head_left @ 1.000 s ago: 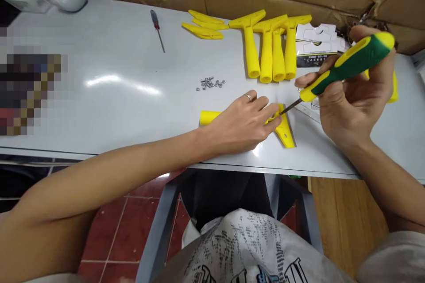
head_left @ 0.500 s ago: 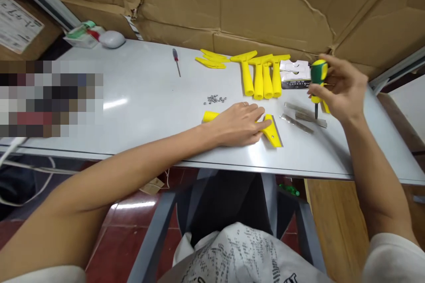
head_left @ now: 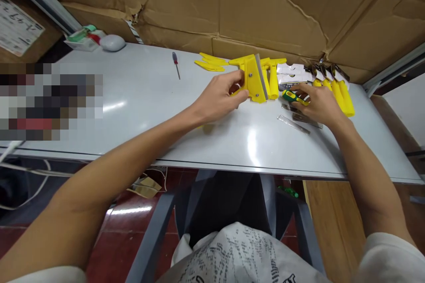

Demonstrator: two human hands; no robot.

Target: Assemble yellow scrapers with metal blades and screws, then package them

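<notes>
While the left hand [head_left: 221, 97] grips a yellow scraper [head_left: 255, 83] at upper right of center, the right hand [head_left: 321, 101] touches a green-and-yellow screwdriver [head_left: 291, 96].

Whether the right fingers are closed on it, I cannot tell; metal blades [head_left: 294, 124] lie just below, and a smaller screwdriver [head_left: 175, 58] rests upper left of center.

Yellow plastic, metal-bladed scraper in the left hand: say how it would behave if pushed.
The scraper is probably stiff, jutting past the left hand without sagging. Broad and flat at its bladed end, it should resist rolling.
</notes>
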